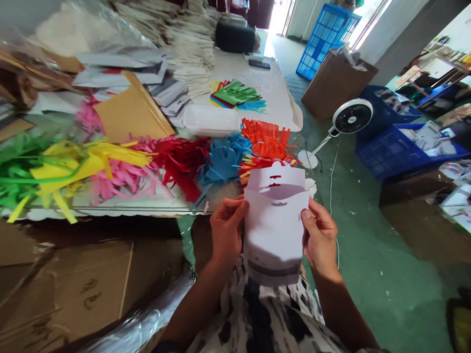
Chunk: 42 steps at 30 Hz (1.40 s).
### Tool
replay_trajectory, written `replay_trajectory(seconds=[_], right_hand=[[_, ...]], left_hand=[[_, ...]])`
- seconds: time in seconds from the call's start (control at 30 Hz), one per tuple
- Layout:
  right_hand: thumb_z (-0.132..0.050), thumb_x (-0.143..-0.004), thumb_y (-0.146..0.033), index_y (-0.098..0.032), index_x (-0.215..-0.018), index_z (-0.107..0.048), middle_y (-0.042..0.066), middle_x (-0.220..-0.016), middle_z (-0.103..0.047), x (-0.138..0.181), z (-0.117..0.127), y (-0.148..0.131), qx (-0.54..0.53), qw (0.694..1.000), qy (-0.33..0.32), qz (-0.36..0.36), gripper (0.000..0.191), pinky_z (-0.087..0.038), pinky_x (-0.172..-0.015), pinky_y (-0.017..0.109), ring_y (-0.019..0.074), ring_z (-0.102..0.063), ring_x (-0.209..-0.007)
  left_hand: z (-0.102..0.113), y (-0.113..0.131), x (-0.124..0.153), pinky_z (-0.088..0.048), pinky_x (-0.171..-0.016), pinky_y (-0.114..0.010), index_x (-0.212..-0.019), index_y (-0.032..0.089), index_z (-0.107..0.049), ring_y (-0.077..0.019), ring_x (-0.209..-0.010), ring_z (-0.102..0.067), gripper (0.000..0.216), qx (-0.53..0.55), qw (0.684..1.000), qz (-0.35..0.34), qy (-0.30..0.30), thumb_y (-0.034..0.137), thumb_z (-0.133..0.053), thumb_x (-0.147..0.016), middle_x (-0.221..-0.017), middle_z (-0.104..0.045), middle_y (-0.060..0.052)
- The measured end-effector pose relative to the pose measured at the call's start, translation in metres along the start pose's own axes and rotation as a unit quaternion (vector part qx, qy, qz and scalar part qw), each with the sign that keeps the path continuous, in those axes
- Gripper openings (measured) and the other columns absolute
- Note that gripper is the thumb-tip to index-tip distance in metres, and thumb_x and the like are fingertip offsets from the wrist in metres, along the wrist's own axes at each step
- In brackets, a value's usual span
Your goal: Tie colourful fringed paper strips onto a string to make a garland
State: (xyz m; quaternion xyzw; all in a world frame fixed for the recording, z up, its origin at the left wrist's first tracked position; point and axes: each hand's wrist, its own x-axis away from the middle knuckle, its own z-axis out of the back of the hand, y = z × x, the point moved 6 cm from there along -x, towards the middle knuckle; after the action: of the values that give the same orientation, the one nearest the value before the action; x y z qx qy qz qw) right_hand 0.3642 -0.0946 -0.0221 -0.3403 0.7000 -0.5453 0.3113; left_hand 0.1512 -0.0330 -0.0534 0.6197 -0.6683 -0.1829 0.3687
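Observation:
A white paper packaging sleeve [275, 230] with hanger slots near its top is held upright above my lap, its mouth bowed partly open. My left hand [228, 223] pinches its left edge between thumb and fingers. On the opposite edge, my right hand [319, 233] grips it the same way. Just behind the sleeve lies a pile of orange fringed strips [268, 139] at the table corner. Blue fringed strips [228, 157] and dark red fringed strips [180, 164] lie along the table edge to the left.
Yellow strips [88, 159], pink strips [125, 179] and green strips [22, 171] continue leftward. A white plastic tray [211, 120] and fanned coloured fringes [239, 95] sit farther back. A fan [352, 119] stands right, near blue crates [408, 149]. Cardboard boxes [84, 284] are low left.

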Motion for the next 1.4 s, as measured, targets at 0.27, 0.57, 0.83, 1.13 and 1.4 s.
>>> replay_trajectory(seconds=[0.27, 0.57, 0.83, 1.13, 1.4], right_hand=[[-0.089, -0.079, -0.036, -0.033, -0.115, -0.079, -0.001, -0.104, -0.083, -0.003, -0.002, -0.002, -0.036, 0.999, 0.013, -0.018, 0.038, -0.057, -0.094, 0.035, 0.015, -0.075, -0.091], [-0.088, -0.081, -0.031, -0.033, -0.122, -0.076, -0.004, -0.088, -0.081, -0.003, 0.0, 0.001, -0.045, 0.998, 0.015, -0.033, 0.043, -0.055, -0.079, 0.025, 0.01, -0.07, -0.077], [-0.09, -0.076, -0.03, -0.03, -0.118, -0.079, -0.001, -0.092, -0.081, -0.009, 0.004, 0.01, -0.04, 0.998, 0.021, -0.047, 0.043, -0.057, -0.086, 0.031, 0.0133, -0.07, -0.084], [-0.083, -0.08, -0.024, -0.029, -0.12, -0.078, 0.0, -0.117, -0.079, -0.035, 0.007, 0.001, -0.045, 0.997, 0.049, 0.025, 0.041, -0.051, -0.11, 0.036, 0.0138, -0.072, -0.104], [-0.073, -0.088, -0.03, -0.032, -0.129, -0.073, 0.003, -0.13, -0.074, -0.05, 0.013, -0.007, 0.033, 0.996, 0.047, 0.07, 0.041, -0.054, -0.108, 0.047, 0.0214, -0.069, -0.117]], left_hand=[[0.007, 0.007, -0.003, -0.054, -0.073, -0.017, -0.086, 0.02, -0.069, -0.009, -0.08, -0.069, 0.038, 0.01, 0.998, -0.043, 0.034, 0.028, -0.099, -0.065, -0.091, -0.075, 0.002], [0.004, 0.014, -0.009, -0.052, -0.068, -0.016, -0.093, 0.021, -0.074, -0.0072, -0.071, -0.062, 0.043, -0.012, 0.999, -0.04, 0.032, 0.024, -0.101, -0.059, -0.081, -0.064, 0.005], [0.002, 0.016, -0.024, -0.043, -0.055, -0.019, -0.08, 0.02, -0.079, -0.0089, -0.062, -0.056, 0.028, -0.157, 0.987, -0.029, -0.023, 0.045, -0.091, -0.076, -0.074, -0.07, 0.001], [-0.01, 0.019, -0.046, -0.047, -0.05, -0.024, -0.101, 0.024, -0.082, -0.0141, -0.057, -0.064, 0.054, -0.243, 0.96, 0.019, -0.142, 0.074, -0.063, -0.091, -0.073, -0.073, -0.002], [-0.016, 0.02, -0.031, -0.037, -0.054, -0.024, -0.076, 0.017, -0.082, -0.0123, -0.06, -0.057, 0.031, -0.275, 0.936, 0.026, -0.22, 0.047, -0.089, -0.077, -0.072, -0.071, -0.003]])
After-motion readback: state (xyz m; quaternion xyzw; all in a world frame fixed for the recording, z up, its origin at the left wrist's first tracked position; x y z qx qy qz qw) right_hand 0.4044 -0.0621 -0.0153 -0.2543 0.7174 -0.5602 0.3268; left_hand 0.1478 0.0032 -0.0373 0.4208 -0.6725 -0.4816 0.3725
